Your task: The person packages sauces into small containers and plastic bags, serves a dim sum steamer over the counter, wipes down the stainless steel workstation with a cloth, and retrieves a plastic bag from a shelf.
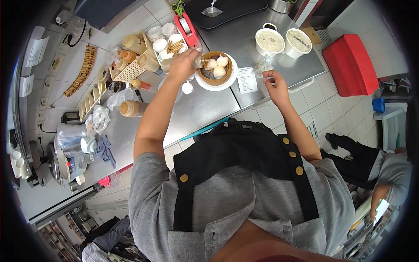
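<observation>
My left hand is wrapped round a squeeze bottle, tipped on its side with its nozzle at the bamboo steamer. The round bamboo steamer sits on a white plate. Several pale dumplings lie inside it, with something dark at its left side. To the right, my right hand has its fingertips pinched at the lower end of a small clear plastic bag. A printed receipt lies between the plate and this hand.
Two lidded tubs stand at the back right. Small white dishes, a red tape dispenser and a basket of sauce bottles crowd the left. A red bin is beyond the counter; another person stands at right.
</observation>
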`<state>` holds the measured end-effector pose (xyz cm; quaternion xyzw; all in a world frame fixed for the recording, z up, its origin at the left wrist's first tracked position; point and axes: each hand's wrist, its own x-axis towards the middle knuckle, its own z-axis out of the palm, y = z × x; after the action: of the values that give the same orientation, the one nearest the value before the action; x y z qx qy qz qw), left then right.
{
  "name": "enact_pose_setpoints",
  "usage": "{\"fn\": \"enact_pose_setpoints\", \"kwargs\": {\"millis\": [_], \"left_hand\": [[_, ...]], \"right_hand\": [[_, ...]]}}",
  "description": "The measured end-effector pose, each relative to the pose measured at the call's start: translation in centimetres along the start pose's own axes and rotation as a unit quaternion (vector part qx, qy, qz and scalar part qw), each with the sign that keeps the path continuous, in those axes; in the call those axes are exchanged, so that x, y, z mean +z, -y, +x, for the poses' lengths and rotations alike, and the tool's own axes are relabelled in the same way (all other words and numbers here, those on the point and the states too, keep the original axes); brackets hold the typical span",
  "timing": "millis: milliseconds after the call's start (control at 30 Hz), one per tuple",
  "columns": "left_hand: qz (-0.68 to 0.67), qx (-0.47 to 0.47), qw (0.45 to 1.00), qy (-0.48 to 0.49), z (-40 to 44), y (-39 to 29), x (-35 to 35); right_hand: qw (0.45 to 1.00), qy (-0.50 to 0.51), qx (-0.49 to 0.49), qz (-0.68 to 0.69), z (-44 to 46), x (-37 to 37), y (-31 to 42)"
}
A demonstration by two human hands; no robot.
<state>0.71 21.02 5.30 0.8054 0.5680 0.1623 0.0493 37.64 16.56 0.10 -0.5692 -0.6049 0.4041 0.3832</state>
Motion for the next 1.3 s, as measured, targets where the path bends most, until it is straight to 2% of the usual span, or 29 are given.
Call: {"fn": "enact_pose_setpoints", "kwargs": {"millis": [133,233,367,433,567,633,733,833,1067,1133,1167,1233,1267,1300], "left_hand": [[0.155,0.087,0.984,0.01,0.1,0.5,0.8],[0.192,0.085,0.978,-0.016,1.0,0.3,0.7],[0.196,0.103,0.975,-0.033,2.6,-0.9,1.2],[0.213,0.143,0.967,-0.014,3.3,-1.7,1.6],[0.23,0.088,0.969,-0.012,3.1,-2.5,1.6],[0.204,0.165,0.964,-0.034,2.1,-2.3,1.5],[0.198,0.183,0.963,0.004,0.6,-2.4,1.0],[0.182,0.138,0.973,-0.007,-0.1,-1.9,0.4],[0.149,0.128,0.98,-0.01,-1.2,-1.7,1.9],[0.013,0.013,0.999,-0.029,-1.8,-1.8,1.1],[0.013,0.01,0.999,-0.03,-2.0,-1.3,1.1],[-0.226,-0.057,0.969,-0.084,-2.2,-0.1,1.3],[-0.225,-0.059,0.969,-0.087,-2.3,0.5,1.4],[-0.3,-0.095,0.944,-0.104,-2.6,1.1,1.5]], "right_hand": [[1.0,0.009,-0.003,-0.004,-0.1,0.3,0.3],[1.0,0.022,0.004,-0.006,0.1,0.8,0.2],[0.999,0.036,-0.008,-0.003,0.2,1.4,0.4],[0.999,0.047,-0.009,-0.003,0.3,1.7,1.0],[0.999,0.049,-0.01,-0.001,0.6,1.9,0.9],[0.998,0.064,-0.017,-0.024,0.6,2.1,0.6],[0.996,0.09,-0.011,-0.022,1.0,3.1,0.3],[0.991,0.112,-0.056,-0.04,2.1,4.7,-0.3],[0.984,0.154,-0.051,-0.07,4.9,8.4,0.1],[0.984,0.158,-0.046,-0.074,5.2,8.7,0.3],[0.984,0.159,-0.038,-0.076,5.3,8.9,0.4],[0.983,0.151,-0.045,-0.091,5.7,9.4,-0.7],[0.983,0.14,-0.052,-0.106,6.0,9.6,-1.2],[0.983,0.142,-0.054,-0.106,6.3,9.7,-1.3]]}}
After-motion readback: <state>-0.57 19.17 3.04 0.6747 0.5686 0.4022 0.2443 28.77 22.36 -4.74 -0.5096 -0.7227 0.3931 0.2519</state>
